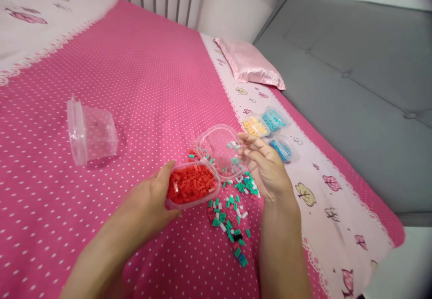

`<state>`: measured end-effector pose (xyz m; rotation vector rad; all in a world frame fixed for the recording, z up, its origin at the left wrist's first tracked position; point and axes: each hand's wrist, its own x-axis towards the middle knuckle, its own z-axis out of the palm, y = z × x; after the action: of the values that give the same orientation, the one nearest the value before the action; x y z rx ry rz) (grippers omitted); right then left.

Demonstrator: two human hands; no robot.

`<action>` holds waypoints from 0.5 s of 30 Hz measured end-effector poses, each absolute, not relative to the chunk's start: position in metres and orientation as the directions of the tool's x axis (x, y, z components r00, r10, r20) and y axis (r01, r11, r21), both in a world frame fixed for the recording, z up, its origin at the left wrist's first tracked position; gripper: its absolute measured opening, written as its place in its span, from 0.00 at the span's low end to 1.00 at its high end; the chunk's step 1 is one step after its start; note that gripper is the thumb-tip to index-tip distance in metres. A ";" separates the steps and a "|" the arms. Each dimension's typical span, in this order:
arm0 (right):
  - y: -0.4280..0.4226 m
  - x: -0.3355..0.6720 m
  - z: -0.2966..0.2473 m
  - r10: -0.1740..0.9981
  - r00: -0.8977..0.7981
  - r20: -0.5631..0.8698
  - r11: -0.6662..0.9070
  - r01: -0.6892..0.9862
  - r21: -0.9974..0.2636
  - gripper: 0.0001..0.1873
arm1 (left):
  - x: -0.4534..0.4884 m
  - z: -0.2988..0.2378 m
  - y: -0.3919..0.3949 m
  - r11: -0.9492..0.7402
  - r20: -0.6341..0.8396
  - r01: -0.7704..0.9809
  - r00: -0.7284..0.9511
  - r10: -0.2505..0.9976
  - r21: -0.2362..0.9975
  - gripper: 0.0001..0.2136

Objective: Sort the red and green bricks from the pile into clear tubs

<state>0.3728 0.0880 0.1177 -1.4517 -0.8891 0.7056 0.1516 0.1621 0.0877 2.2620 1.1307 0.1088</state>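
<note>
My left hand grips a small clear plastic container by its left side. Red toy bricks fill it. Its hinged clear lid stands open to the right, and my right hand pinches that lid by its far right edge. Below and behind the lid, loose green, white and red bricks lie scattered on the pink dotted bedsheet. Some of them show through the clear lid.
A larger clear tub lies on its side at the left. Beyond my right hand sit small containers of yellow bricks, turquoise bricks and blue bricks. A pink satin pillow rests near the grey padded headboard.
</note>
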 end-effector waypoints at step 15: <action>0.092 0.332 0.127 0.888 0.182 0.423 0.184 0.701 -0.689 0.19 | 0.154 0.085 0.170 -0.409 -0.172 0.738 0.570 0.803 0.537 0.32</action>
<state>0.3322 0.0925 0.1266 -1.5638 -1.5658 0.2625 0.1542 0.1700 0.0848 2.2344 1.2278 0.1499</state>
